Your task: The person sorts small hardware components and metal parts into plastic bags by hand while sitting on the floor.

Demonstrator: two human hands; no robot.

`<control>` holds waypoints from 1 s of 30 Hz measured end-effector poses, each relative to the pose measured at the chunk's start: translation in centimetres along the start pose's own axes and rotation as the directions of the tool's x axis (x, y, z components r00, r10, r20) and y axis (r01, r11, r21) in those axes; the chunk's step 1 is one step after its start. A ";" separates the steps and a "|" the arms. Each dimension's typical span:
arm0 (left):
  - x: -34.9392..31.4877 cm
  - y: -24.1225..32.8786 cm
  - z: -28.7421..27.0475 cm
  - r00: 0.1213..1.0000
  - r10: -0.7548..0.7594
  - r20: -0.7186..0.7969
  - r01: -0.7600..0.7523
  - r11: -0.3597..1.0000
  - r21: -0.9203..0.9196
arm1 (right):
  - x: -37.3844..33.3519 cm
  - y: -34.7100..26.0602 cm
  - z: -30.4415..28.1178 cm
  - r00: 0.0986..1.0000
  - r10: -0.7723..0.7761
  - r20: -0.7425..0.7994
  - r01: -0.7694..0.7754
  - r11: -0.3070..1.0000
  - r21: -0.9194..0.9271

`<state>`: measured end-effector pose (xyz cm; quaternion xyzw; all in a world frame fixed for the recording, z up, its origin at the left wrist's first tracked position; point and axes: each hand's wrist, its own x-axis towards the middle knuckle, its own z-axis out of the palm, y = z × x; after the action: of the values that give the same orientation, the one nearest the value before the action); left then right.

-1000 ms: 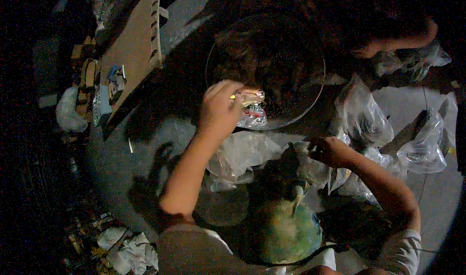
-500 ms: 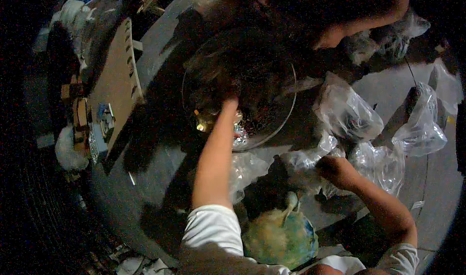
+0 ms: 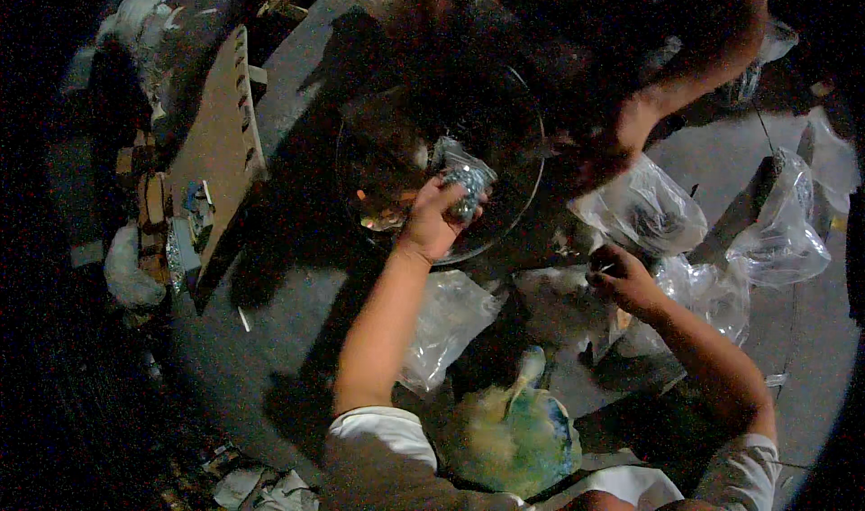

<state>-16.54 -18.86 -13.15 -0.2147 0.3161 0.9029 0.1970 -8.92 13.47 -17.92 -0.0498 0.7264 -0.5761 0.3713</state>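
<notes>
My left hand point(image 3: 437, 215) is closed around a small clear bag of shiny silvery pieces point(image 3: 466, 187), held over a round, dark basin point(image 3: 538, 194). Orange and yellowish shiny items point(image 3: 380, 216) lie in the basin, left of that hand; much of its inside is lost in shadow. To the right of the basin, my right hand point(image 3: 623, 279) is closed in a pinch, and I cannot make out what is in it. It is beside crumpled clear plastic bags point(image 3: 721, 299). Another clear bag point(image 3: 449, 322) lies just under my left wrist, on the near side of the basin.
Another person's arm point(image 3: 694, 87) reaches in from the far right beside the basin. Clear bags point(image 3: 644, 209) lie on the grey floor. A yellow-green rounded bundle point(image 3: 514, 439) with a knotted top sits close to me. A cardboard panel point(image 3: 216, 150) stands at left.
My left hand has come up out of the basin's dark inside and now shows the small bag. The other person's hand has moved lower, toward the bags. My right hand has shifted slightly.
</notes>
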 end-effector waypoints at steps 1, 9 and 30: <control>-0.1 -0.3 -0.7 1.000 0.005 0.000 -0.005 0.898 0.440 | 0.4 -1.2 0.3 0.993 0.106 -0.047 -0.097 0.982 0.164; 0.3 -5.4 -1.9 0.995 0.052 0.088 -0.084 -0.084 0.993 | 8.7 5.0 3.2 0.991 -0.127 0.030 0.130 0.977 -0.169; -1.5 -2.2 -0.5 0.994 -0.110 -0.019 0.111 0.953 0.281 | 10.8 3.6 7.1 0.984 -0.004 -0.176 -0.106 0.787 -0.608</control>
<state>-14.06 -17.96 -13.78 -0.2033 0.4291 0.8360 0.2750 -11.20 3.55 -26.70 -0.0997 0.9040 -0.3001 0.2878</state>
